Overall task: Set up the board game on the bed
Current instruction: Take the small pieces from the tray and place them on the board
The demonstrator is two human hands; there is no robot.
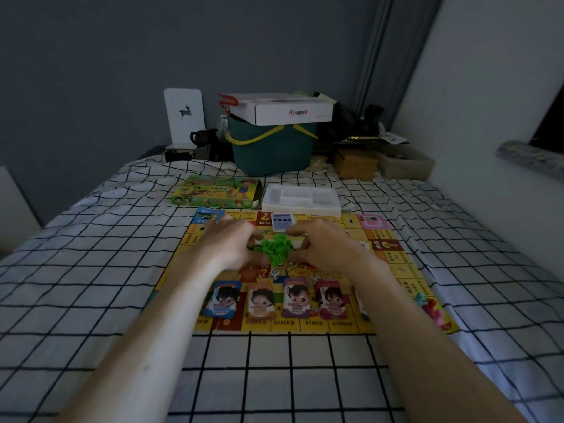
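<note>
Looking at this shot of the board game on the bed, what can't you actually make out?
Head view only:
- Centre of the game board: covered by the left hand, right hand and green pieces.
- Fingertip contact with the pieces: blurred, unclear.
- Fifth money stack: hidden by the right forearm.
- Small print on the board squares: too small and dim.

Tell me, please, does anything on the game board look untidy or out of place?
Mostly tidy. The green pieces lie in a loose heap at the board's centre, between the two hands, left and right. The money stacks sit in a row along the near edge, slightly tilted.
</note>
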